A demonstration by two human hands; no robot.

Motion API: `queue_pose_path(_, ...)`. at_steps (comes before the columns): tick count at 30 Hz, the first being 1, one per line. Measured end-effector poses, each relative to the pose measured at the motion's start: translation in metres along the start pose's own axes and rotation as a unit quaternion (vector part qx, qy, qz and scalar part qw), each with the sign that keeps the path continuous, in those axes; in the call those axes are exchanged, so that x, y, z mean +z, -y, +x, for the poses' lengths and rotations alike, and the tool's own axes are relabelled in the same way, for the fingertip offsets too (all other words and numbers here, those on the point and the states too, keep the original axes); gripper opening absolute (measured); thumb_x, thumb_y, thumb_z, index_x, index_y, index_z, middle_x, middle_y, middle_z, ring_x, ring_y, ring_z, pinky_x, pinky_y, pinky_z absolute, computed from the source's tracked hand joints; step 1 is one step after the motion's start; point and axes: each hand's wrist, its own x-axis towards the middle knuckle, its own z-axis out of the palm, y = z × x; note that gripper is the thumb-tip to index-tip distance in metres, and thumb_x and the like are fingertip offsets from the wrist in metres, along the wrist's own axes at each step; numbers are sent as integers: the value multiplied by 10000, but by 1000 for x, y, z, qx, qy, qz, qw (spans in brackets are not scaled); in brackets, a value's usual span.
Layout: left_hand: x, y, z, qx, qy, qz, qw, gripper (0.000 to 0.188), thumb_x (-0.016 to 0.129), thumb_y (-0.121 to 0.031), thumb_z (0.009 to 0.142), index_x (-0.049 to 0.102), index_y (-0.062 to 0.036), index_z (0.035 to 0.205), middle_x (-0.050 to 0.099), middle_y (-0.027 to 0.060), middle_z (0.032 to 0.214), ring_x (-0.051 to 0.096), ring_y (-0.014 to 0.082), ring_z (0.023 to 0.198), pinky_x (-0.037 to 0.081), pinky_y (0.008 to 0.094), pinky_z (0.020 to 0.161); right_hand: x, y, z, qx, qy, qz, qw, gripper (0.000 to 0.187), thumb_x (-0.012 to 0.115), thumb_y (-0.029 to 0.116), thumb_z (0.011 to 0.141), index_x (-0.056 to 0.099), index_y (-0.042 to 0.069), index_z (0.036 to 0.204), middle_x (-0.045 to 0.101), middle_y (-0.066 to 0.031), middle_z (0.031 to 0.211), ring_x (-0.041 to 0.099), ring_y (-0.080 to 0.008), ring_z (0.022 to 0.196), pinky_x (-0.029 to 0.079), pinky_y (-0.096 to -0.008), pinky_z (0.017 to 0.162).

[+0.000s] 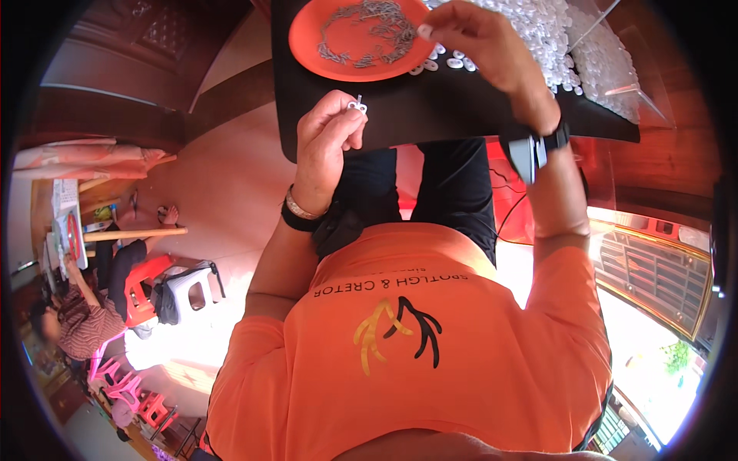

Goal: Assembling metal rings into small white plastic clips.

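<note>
My left hand (pixel 321 146) is closed near the table's front edge, pinching a small white plastic piece (pixel 357 107) between thumb and fingers. A short metal pin stands up from that piece. My right hand (pixel 492 50) is over the right rim of an orange-red plate (pixel 307 38), thumb and fingers pinched together. Anything between those fingertips is too small to make out. Many thin grey metal pins (pixel 388 27) lie on the plate in a loose ring. Loose white oval pieces (pixel 459 61) lie beside the plate, under my right hand.
A large heap of white pieces (pixel 550 46) covers the right of the dark table (pixel 430 115), with a clear plastic sheet or bag (pixel 638 88) by its edge. Farther left, another person (pixel 88 319) sits near stools (pixel 188 296) at a separate table.
</note>
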Motion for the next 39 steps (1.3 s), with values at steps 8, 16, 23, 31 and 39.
queue_pose_path(8, 4, 4, 3, 24, 2, -76, 997, 172, 515, -166, 882, 533, -13, 804, 546, 38, 646, 498, 102, 578, 363, 223, 550, 81, 1, -37, 42, 39, 393, 918, 190, 655, 69, 846, 634, 39, 1033, 643, 1, 902, 589, -78, 812, 454, -212, 712)
queue_pose_path(16, 0, 6, 2, 84, 5, -112, 990, 156, 460, -121, 881, 510, 16, 828, 603, 109, 697, 571, 169, 627, 428, 261, 596, 93, 0, -42, 25, 52, 369, 928, 189, 600, 15, 871, 649, 11, 1054, 668, -21, 900, 604, -85, 847, 484, -222, 767)
queue_pose_path(23, -1, 3, 2, 59, 10, -127, 990, 164, 464, -133, 885, 513, 6, 814, 575, 93, 681, 553, 164, 602, 425, 258, 579, 95, 0, -46, 8, 63, 400, 915, 234, 582, -36, 864, 636, 1, 1088, 668, -45, 933, 615, -96, 873, 497, -234, 808)
queue_pose_path(31, -7, 0, 5, 2, 41, -133, 990, 160, 473, -147, 872, 520, -9, 807, 546, 71, 679, 551, 160, 601, 421, 253, 568, 98, 4, -47, -6, 75, 429, 900, 170, 610, 8, 862, 632, -12, 1030, 654, -36, 866, 616, -106, 859, 504, -241, 788)
queue_pose_path(39, -3, -1, 7, 3, 37, -112, 993, 150, 474, -151, 866, 513, -24, 796, 528, 48, 636, 514, 134, 568, 392, 240, 545, 99, -2, -45, -5, -11, 358, 934, 148, 605, 100, 898, 644, 6, 1005, 635, -4, 803, 570, -63, 715, 484, -204, 676)
